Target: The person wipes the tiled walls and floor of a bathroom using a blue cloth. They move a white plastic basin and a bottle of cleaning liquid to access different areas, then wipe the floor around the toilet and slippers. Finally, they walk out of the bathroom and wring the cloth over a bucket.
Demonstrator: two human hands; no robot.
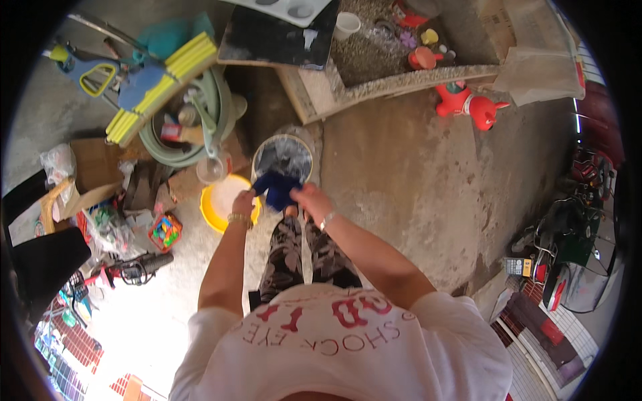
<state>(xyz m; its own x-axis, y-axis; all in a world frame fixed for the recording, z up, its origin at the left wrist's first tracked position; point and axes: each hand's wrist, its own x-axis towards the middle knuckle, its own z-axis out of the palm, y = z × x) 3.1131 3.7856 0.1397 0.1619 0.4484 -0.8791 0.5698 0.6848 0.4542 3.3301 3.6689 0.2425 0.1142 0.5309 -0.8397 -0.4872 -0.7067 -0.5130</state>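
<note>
Between my two hands hangs a dark blue cloth (277, 191), above the gap between a bucket and my feet. My left hand (244, 203) pinches its left end, and my right hand (313, 199) grips its right side. Just beyond the cloth stands a round bucket (283, 156) with a pale rim and dark, wet-looking contents; the cloth hides its near edge. Under my left hand sits a yellow basin (210, 214) holding whitish, cloudy liquid. What the cloth is exactly, I cannot tell.
Stacked green basins (150, 145) and a yellow sponge mop (165, 85) are at the left. A concrete-edged sink (401, 82) and black board (276, 42) lie ahead. A red toy animal (469, 106) stands right of them. Parked motorbikes (567, 225) line the right side.
</note>
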